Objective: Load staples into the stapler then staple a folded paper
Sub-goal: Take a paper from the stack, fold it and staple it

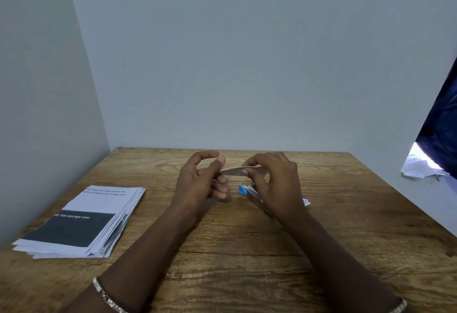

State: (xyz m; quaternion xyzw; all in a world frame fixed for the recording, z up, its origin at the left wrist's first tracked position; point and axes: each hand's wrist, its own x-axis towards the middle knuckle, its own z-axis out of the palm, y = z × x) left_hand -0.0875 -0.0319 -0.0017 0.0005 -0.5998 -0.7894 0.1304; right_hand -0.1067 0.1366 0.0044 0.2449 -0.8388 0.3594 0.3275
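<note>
- While both hands hover above the table, they pinch a thin pale strip between them, probably a staple strip, though too blurred to be sure.
- Left hand nips the strip's left end with thumb and fingertip, its other fingers loosely curled; right hand grips the right end.
- Lying just below the right hand is the stapler, blue-tipped and mostly hidden by that hand, so I can't tell whether it is open.
- Loading looks unfinished to me; stapling remains.
- Well to the left of the left hand sits a stack of folded papers, apparently untouched.
- Peeking out right of the right hand is a small blue-and-white thing, perhaps the staple box.
</note>
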